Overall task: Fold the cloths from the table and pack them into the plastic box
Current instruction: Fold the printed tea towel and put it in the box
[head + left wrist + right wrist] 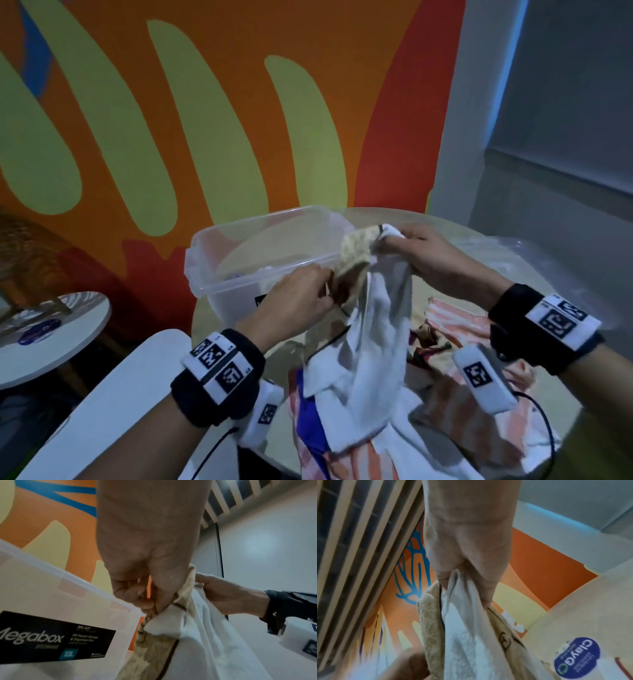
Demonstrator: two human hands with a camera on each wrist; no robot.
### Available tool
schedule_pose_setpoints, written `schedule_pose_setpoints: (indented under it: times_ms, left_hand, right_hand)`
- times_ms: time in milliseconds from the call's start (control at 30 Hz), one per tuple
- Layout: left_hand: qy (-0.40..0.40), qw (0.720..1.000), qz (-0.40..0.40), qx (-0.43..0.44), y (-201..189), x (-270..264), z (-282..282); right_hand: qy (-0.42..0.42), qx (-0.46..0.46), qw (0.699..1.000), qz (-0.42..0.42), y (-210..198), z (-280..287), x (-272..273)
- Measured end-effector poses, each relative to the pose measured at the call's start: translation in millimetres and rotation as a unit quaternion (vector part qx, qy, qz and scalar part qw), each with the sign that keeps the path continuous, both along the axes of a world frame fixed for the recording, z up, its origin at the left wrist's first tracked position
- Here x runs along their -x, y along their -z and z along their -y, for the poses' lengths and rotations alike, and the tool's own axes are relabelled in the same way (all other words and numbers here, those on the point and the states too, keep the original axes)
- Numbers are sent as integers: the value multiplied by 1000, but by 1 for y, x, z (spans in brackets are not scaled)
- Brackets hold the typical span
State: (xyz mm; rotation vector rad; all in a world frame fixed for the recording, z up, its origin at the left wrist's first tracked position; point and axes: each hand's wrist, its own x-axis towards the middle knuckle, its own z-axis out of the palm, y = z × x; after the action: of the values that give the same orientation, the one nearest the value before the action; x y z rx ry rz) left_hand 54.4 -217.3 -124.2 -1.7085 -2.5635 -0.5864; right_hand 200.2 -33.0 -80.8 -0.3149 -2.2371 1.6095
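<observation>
both hands grasp one white cloth (373,329) held up above the round table (507,274). right hand (421,257) has its fingers curled round the bunched upper edge, where a beige patterned panel (356,251) with dark trim folds over. left hand (294,301) pinches the same edge lower down, thumb against fingertips, just in front of the plastic box (219,267). the cloth hangs from the two grips and its lower part falls onto the pile of cloths (455,407) at the near edge of the table, among them a peach striped one and a blue and white one. the clear plastic box stands lidless at the far left edge of the table, a black label on its near wall. a smaller white table (85,329) stands apart at left.
</observation>
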Motion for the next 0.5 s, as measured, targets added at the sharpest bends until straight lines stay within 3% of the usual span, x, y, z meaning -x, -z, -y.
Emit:
schedule_pose_setpoints:
  times_ms: [167,233,300,367,500]
  left_hand:
    - [4,986,96,-138,-9,-13,-8]
    - [9,964,194,-180,-17,-22,-15]
    - [24,942,288,-169,-22,-32,-23]
    - [28,953,263,-148,-22,-39,-32]
    - [4,959,200,-202,-21,-33,-49]
  right_hand:
    - [37,35,998,-34,-17,-15,-4]
    - [38,43,998,-34,-17,-16,-8]
    - [5,53,998,-29,-17,-14,-12]
    - [-2,57,998,-27,-18,-17,-16]
    - [85,83,991,-58,-25,-43,-28]
